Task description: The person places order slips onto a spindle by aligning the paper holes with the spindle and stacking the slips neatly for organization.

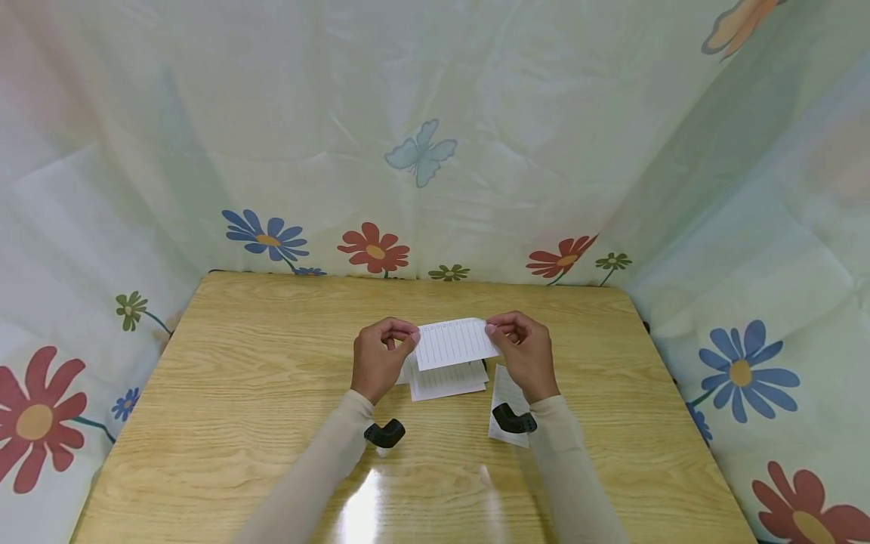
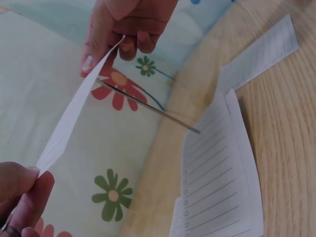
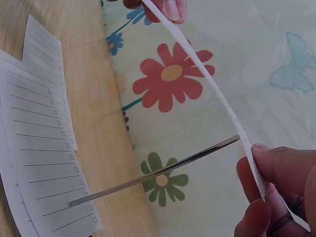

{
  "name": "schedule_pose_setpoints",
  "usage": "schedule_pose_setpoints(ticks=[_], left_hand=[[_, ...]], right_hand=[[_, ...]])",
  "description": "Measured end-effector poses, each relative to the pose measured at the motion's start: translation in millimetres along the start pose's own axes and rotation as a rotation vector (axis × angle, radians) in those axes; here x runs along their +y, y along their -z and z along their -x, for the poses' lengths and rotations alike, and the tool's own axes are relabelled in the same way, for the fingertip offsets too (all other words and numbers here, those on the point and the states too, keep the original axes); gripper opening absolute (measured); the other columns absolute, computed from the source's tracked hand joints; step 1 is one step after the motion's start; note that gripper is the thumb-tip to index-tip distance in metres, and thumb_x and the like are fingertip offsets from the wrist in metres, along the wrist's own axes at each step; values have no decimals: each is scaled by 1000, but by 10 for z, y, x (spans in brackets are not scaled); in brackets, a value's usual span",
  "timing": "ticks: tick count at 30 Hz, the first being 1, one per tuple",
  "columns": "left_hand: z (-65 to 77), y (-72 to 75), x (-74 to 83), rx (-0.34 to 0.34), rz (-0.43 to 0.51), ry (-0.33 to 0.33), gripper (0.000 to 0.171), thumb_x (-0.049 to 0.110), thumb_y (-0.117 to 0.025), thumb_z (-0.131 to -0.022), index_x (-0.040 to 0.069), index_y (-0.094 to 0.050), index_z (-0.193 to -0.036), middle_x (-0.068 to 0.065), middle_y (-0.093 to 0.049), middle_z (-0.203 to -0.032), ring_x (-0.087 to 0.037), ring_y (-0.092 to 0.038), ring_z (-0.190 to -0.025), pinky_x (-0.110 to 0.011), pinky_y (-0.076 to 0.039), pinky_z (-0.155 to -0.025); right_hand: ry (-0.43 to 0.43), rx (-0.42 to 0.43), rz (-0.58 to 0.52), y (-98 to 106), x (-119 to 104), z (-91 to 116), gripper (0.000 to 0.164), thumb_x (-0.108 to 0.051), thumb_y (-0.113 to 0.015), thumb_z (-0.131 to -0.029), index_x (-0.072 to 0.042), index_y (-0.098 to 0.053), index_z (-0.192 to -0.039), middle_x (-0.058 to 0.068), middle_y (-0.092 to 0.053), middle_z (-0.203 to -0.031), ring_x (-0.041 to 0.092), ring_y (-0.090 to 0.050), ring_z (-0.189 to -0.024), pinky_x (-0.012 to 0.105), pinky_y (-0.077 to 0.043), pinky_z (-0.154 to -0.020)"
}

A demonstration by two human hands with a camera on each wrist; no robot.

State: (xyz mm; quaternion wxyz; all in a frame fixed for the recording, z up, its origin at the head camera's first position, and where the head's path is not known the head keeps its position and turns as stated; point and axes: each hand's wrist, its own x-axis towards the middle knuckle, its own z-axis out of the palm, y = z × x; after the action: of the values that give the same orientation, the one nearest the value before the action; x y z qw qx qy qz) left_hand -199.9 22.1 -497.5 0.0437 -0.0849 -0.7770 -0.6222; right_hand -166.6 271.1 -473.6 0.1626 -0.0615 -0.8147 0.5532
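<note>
The paper (image 1: 457, 345) is up in the air over the desk (image 1: 258, 363), between two hands. The left hand (image 1: 382, 359) pinches it near its top left corner. The right hand (image 1: 529, 357) pinches it near its top right corner. The fingers of both hands are clamped on the paper.

The paper looks thin and should feel very light. It bows a little, so it is likely bendy, and a hard pull could crease or rip it. It may slip a bit too. The two ends look like the best spots to hold, since the lines and little boxes between them can be seen.

Under it, a messy pile of sheets (image 1: 448, 383) lies on the desk. They have lines and boxes too. A loose sheet (image 1: 504, 389) lies just right of the pile, partly hidden by the right arm (image 1: 574, 468). A thin, shiny stick (image 2: 148, 105) slants between the paper and the pile. I cannot tell if it touches the paper, but it could get in the way. Behind the desk hangs a cloth (image 1: 272, 136) with flowers (image 1: 374, 251) and a butterfly (image 1: 423, 155).
</note>
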Motion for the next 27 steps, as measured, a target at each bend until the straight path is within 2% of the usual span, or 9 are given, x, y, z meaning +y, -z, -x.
schedule_pose_setpoints(ticks=[12, 20, 27], left_hand=[[5, -22, -53, -7, 1, 12, 4, 19, -80, -96, 17, -80, -100, -2, -78, -90, -17, -62, -79, -26, -40, -73], [13, -34, -121, -6, 0, 25, 7, 22, -81, -96, 16, -81, -99, -1, -78, -88, -16, -59, -77, -25, -40, -72], [34, -48, -194, -9, -37, 47, 7, 24, -81, -96, 16, -81, -97, -1, -77, -86, -16, -51, -71, -25, -38, -67]], right_hand=[[-33, -11, -41, -11, 72, 16, 8, -12, -76, -99, -7, -77, -105, 10, -71, -97, 15, -57, -79, 20, -46, -67], [-69, -24, -9, -29, 139, 51, 10, -13, -76, -99, -5, -77, -106, 10, -70, -96, 16, -56, -80, 20, -44, -68], [-83, -39, 7, -57, 248, 85, 8, -14, -77, -99, -8, -77, -104, 10, -70, -95, 15, -59, -80, 21, -46, -69]])
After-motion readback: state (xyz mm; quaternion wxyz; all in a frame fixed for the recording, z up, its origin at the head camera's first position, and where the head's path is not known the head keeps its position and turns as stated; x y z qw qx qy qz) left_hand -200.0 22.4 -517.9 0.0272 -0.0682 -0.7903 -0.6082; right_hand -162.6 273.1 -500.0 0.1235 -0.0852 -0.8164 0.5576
